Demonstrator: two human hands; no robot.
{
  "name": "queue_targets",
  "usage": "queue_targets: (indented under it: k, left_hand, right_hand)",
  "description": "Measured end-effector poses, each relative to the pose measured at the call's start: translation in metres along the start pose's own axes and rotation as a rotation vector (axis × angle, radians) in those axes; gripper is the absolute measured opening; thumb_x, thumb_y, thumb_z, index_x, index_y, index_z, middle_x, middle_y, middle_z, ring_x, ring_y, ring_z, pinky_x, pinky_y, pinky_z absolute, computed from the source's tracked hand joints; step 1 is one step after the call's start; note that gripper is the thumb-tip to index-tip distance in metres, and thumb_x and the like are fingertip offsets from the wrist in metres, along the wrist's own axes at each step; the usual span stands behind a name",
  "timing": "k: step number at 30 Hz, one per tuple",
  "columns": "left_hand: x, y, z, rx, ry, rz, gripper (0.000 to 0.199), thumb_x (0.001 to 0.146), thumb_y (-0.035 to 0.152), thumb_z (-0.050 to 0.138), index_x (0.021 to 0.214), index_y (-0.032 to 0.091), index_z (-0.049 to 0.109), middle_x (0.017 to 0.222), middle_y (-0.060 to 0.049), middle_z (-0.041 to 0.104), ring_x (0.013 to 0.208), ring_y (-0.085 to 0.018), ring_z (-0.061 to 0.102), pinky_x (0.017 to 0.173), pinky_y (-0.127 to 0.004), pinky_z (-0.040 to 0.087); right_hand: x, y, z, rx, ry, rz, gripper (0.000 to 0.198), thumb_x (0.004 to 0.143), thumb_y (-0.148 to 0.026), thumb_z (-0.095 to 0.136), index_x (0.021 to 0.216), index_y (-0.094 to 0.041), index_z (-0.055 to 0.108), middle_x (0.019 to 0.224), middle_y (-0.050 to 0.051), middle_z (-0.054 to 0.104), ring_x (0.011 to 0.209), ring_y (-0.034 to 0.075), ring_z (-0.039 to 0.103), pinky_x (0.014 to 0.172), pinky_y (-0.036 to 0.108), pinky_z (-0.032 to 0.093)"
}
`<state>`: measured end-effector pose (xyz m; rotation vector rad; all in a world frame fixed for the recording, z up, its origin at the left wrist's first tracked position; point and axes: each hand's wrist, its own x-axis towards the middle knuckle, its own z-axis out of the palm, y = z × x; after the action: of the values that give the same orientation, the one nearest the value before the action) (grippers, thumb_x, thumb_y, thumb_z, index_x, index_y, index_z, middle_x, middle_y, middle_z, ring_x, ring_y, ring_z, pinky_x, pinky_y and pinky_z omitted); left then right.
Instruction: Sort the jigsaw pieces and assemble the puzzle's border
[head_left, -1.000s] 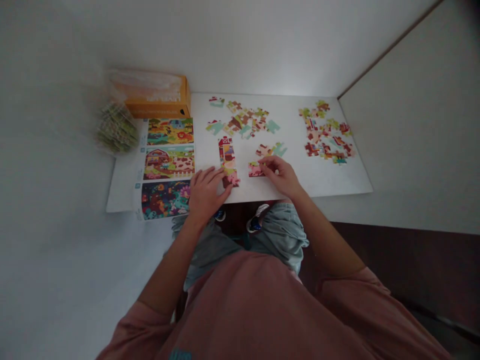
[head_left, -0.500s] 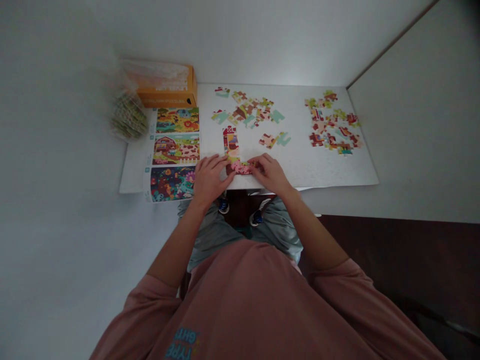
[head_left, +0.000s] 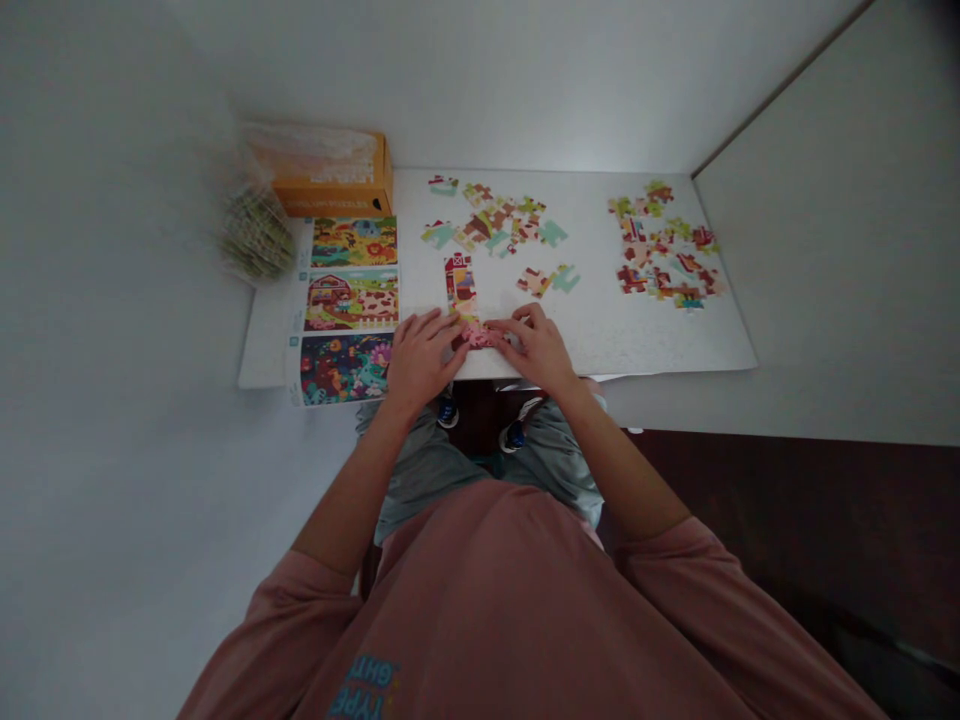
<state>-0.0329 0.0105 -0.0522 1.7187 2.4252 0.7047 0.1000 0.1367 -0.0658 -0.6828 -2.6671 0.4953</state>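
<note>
Joined jigsaw puzzle pieces [head_left: 460, 280] form an L shape near the front of the white table, with a red barn top at the upper end and a pink bottom row [head_left: 478, 336]. My left hand [head_left: 425, 362] lies at the corner of the L, thumb and forefinger gripping its left end. From the other side, my right hand [head_left: 538, 352] presses thumb and fingertips onto the right end of the pink row. The fingers partly cover both ends of that row, so the joints there are hidden.
Loose puzzle pieces [head_left: 495, 222] lie behind the L, and several more [head_left: 664, 250] at the right. Two pieces [head_left: 547, 280] sit apart. At left are a picture sheet [head_left: 352, 300], an orange puzzle box [head_left: 334, 195] and a bag of pieces [head_left: 259, 235]. Walls border the table [head_left: 637, 345].
My right hand has shifted slightly left along the pink row, its fingers now covering more of it. The left hand has stayed nearly still.
</note>
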Motion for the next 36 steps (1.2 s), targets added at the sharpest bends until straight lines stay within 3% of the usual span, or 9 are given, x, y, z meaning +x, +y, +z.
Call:
queue_targets:
  k: [17, 24, 29, 36]
  left_hand:
    - [-0.0004, 0.0063, -0.0050, 0.056, -0.004, -0.012, 0.031, 0.073, 0.027, 0.036, 0.103, 0.030, 0.038, 0.112, 0.004, 0.036, 0.109, -0.016, 0.021, 0.090, -0.039, 0.017]
    - [-0.0015, 0.0052, -0.0025, 0.049, 0.018, -0.064, 0.037, 0.072, 0.030, 0.036, 0.109, 0.029, 0.031, 0.110, 0.001, 0.038, 0.108, -0.018, 0.023, 0.090, -0.037, 0.017]
    - [-0.0016, 0.0024, 0.0008, 0.041, 0.040, -0.082, 0.041, 0.073, 0.029, 0.034, 0.113, 0.027, 0.027, 0.110, 0.000, 0.037, 0.107, -0.018, 0.025, 0.089, -0.036, 0.018]
    - [-0.0004, 0.0030, 0.0015, 0.059, 0.063, -0.102, 0.042, 0.073, 0.030, 0.035, 0.113, 0.027, 0.025, 0.108, 0.000, 0.040, 0.106, -0.017, 0.026, 0.089, -0.037, 0.019]
  right_hand:
    - [-0.0002, -0.0035, -0.0024, 0.073, -0.022, 0.006, 0.030, 0.072, -0.035, 0.043, 0.102, -0.030, 0.044, 0.093, 0.006, 0.036, 0.080, 0.020, 0.041, 0.070, 0.036, 0.033]
    - [-0.0052, -0.0004, -0.0017, 0.207, 0.065, 0.102, 0.028, 0.073, -0.023, 0.039, 0.101, -0.026, 0.042, 0.091, 0.006, 0.038, 0.071, 0.016, 0.043, 0.065, 0.031, 0.036]
    - [-0.0052, 0.0026, 0.0015, 0.162, 0.098, 0.095, 0.025, 0.073, -0.021, 0.039, 0.097, -0.024, 0.044, 0.087, 0.006, 0.041, 0.072, 0.016, 0.042, 0.072, 0.033, 0.032]
    - [-0.0067, -0.0057, -0.0028, 0.047, 0.025, 0.003, 0.018, 0.073, -0.031, 0.041, 0.087, -0.026, 0.050, 0.083, 0.005, 0.045, 0.084, 0.020, 0.039, 0.074, 0.038, 0.026]
